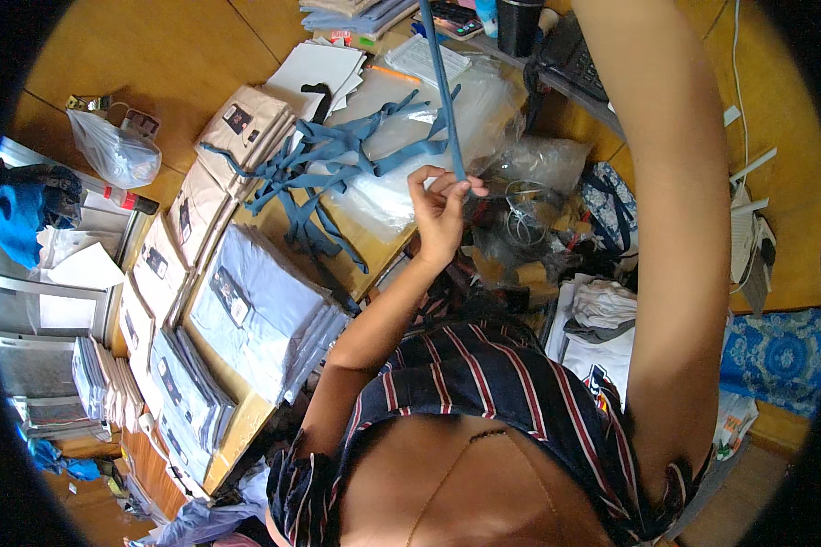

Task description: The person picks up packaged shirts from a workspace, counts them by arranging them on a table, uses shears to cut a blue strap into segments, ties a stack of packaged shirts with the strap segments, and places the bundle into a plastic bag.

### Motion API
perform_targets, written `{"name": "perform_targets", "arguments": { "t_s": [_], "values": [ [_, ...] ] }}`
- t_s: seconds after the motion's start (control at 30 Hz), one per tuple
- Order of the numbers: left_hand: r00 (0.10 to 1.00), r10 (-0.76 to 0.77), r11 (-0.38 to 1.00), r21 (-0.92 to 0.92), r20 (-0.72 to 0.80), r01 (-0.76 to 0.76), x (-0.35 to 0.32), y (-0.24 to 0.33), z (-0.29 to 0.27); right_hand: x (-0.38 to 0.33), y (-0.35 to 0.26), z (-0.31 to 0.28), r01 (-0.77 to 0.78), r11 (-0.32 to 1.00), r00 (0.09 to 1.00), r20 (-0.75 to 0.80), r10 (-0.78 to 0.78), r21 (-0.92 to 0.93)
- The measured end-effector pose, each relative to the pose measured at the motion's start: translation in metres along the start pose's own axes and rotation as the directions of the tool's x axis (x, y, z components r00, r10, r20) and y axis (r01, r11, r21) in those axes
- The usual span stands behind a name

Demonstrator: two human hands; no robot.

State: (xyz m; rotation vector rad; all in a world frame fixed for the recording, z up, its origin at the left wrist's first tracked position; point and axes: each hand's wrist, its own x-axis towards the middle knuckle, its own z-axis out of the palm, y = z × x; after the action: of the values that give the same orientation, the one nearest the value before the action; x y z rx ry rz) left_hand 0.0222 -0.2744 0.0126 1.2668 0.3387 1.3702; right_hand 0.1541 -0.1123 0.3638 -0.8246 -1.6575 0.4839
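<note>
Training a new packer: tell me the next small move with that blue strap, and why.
Probably slide the left hand further down the blue strap. Its fingers pinch the low end; the strap runs taut up out of frame, as does the right arm, over the strap pile.

The scene is viewed from a single head-worn fisheye camera, aimed steeply down and close over the counter (374, 251).

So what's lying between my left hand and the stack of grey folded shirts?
In the head view, a tangled pile of blue strips on the wooden table lies between the left hand and the grey shirt stack.
</note>
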Motion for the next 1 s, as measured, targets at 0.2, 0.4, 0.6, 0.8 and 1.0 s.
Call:
{"name": "perform_targets", "arguments": {
  "t_s": [0.2,0.4,0.6,0.8,1.0],
  "values": [
    [0.992,-0.028,0.990,0.137,-0.125,0.045,0.043,0.080,-0.019,-0.154,0.074,0.031,-0.382,0.718,0.731,0.285,0.620,-0.582],
    [0.993,-0.062,0.969,0.246,0.100,0.035,0.070,0.103,-0.026,-0.217,0.048,0.028,-0.634,0.708,0.435,0.614,0.659,-0.310],
    [0.971,-0.108,0.958,0.282,0.212,0.045,0.071,0.102,-0.019,-0.217,0.042,0.032,-0.622,0.717,0.420,0.639,0.644,-0.314],
    [0.974,-0.101,0.959,0.279,0.201,0.042,0.073,0.107,-0.020,-0.216,0.032,0.033,-0.603,0.715,0.465,0.571,0.676,-0.354],
    [0.969,-0.096,0.958,0.287,0.226,0.028,0.072,0.105,-0.010,-0.221,0.037,0.037,-0.613,0.743,0.491,0.607,0.624,-0.268]
  ]
}}
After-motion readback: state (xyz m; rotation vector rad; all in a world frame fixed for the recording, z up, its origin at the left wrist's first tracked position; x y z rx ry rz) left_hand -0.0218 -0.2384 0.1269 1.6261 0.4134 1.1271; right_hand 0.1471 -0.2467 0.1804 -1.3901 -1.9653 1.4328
